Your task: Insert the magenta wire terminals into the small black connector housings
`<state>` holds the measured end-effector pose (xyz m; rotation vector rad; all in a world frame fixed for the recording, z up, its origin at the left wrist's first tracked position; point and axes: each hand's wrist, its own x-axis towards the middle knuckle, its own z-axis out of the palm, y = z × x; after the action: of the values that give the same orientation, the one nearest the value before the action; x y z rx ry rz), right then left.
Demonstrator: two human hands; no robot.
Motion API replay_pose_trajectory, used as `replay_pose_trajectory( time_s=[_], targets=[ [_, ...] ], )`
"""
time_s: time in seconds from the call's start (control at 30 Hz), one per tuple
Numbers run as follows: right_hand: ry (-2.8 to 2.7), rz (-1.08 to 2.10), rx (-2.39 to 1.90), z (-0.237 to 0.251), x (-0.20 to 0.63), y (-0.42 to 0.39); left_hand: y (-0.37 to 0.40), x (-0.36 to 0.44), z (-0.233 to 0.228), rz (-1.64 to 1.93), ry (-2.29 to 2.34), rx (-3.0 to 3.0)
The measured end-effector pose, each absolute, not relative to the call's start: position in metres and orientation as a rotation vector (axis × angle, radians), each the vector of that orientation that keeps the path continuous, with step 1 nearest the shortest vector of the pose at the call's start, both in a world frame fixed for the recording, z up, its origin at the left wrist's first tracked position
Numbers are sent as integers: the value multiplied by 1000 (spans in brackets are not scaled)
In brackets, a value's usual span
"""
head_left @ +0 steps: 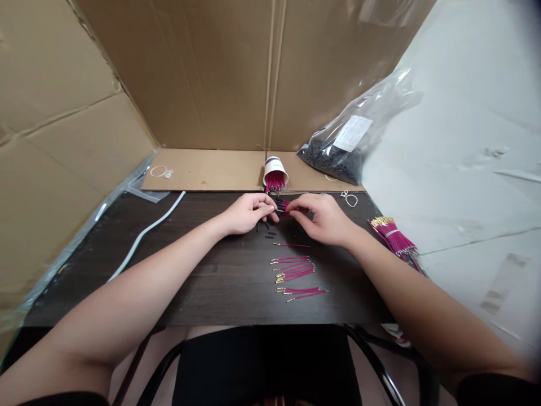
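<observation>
While the left hand (pixel 247 213) and right hand (pixel 320 217) meet over the dark wooden tabletop (pixel 190 270), their fingertips are pinched together on a thin magenta wire with a black sleeve (pixel 282 210) held between them, just in front of the tipped white paper cup of magenta wires (pixel 275 174). A steady pinch close to the wire's end, wrists resting on the wood, would probably keep it aligned. Loose black sleeves (pixel 266 230) lie beneath; finished magenta wires with gold tips (pixel 293 273) lie nearer. Brown cardboard walls (pixel 211 73) enclose the desk; a clear plastic bag of black parts (pixel 346 144) sits right.
</observation>
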<state>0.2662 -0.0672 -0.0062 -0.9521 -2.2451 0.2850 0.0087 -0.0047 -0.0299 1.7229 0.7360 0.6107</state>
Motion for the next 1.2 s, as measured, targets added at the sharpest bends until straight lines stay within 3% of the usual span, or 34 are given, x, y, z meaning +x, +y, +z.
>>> replay_pose_trajectory(
  time_s=[1.2],
  targets=[
    [-2116,366,-1020,-17,253,-72,-12,11,-26,643,748,1785]
  ],
)
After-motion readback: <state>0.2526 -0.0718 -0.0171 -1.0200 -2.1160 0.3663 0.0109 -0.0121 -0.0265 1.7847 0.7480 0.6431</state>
